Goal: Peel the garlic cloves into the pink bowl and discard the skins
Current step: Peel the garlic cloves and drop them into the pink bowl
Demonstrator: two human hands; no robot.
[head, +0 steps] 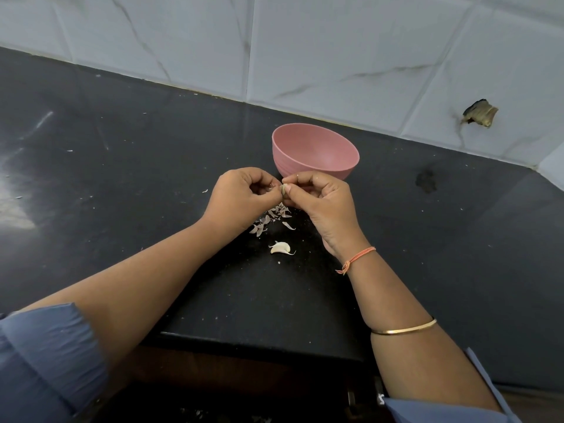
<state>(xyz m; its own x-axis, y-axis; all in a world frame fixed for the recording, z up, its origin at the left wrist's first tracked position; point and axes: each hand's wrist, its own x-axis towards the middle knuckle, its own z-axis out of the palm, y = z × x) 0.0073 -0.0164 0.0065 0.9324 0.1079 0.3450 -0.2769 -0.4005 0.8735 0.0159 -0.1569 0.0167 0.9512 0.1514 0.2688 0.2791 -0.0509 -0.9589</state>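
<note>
A pink bowl (314,151) stands on the black counter near the tiled wall; what I see of its inside looks bare. Just in front of it my left hand (241,196) and my right hand (320,199) meet, both pinching one small garlic clove (283,190) between their fingertips. Below the hands lies a heap of papery garlic skins (270,219). An unpeeled garlic clove (280,248) lies alone on the counter, nearer to me.
The black counter (122,178) carries scattered skin flecks and a dark stain (425,181) to the right of the bowl. Its front edge (259,340) runs just under my forearms. A hole (479,112) breaks the tiled wall at right.
</note>
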